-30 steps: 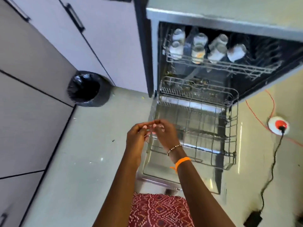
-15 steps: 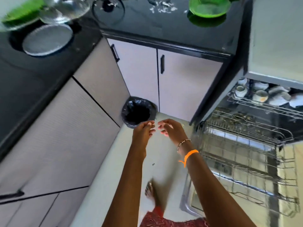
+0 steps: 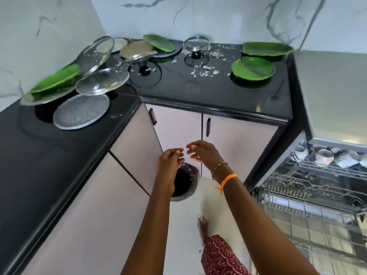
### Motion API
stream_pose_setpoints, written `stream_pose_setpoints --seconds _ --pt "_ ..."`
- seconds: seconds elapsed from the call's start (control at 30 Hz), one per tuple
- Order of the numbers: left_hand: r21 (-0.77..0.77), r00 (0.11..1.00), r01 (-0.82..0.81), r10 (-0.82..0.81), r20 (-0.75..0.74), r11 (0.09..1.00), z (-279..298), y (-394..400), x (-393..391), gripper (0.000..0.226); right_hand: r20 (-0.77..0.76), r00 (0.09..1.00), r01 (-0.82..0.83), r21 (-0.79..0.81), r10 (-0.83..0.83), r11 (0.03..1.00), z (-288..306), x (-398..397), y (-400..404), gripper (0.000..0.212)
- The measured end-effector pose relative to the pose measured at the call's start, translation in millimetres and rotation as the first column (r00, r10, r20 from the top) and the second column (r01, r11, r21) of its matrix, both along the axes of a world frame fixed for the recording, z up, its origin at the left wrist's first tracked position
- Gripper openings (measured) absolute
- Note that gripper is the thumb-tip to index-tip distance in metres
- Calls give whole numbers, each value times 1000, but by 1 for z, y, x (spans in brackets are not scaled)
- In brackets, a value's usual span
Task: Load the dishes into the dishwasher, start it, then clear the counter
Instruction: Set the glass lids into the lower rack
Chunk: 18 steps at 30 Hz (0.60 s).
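green plates: two [image 3: 253,68] [image 3: 267,49] lie at the right end of the black counter [image 3: 198,86], one [image 3: 158,43] leans by the back wall, one [image 3: 56,80] is tilted on a steel tray at the left corner.
glass lids: one [image 3: 196,44] sits knob-down near the middle back; others [image 3: 102,81] [image 3: 95,54] are stacked and leaning at the left corner, blurred.
grey round plate: flat [image 3: 81,111] on the left run of the counter, near its front edge.
scraps: pale food bits [image 3: 204,69] are scattered across the counter between the lids and the green plates.
dishwasher: open at right [image 3: 317,185]; the upper rack holds white cups [image 3: 322,155] on their sides; the lower rack [image 3: 309,207] is pulled out, with only small debris on its wires.
bin: black-lined [image 3: 183,184], on the floor below the hands, at the cabinet corner.
writing: no readable label or brand anywhere.
left hand: [image 3: 170,160] fingers curled with tips drawn together; whether anything is pinched i cannot tell.
right hand: [image 3: 202,152] fingers loosely spread and bent, holding nothing; beaded bracelet and orange band [image 3: 228,178] on the wrist.
hands: close together, not touching, above the bin.
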State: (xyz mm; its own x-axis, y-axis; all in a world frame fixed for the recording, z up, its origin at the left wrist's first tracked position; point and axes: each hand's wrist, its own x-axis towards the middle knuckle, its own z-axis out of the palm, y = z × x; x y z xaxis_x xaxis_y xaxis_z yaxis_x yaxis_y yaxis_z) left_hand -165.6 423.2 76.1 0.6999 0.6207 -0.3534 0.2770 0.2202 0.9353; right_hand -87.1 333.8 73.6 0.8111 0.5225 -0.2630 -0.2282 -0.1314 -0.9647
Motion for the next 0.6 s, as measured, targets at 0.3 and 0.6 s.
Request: stream_pose_setpoints --seconds 0.3,0.6 --pt "112 997 72 -75 22 991 15 87 148 23 123 992 -35 -42 40 999 13 148 90 25" --pt "22 994 110 -110 18 994 37 167 322 24 53 996 -70 -91 75 993 30 332 173 28"
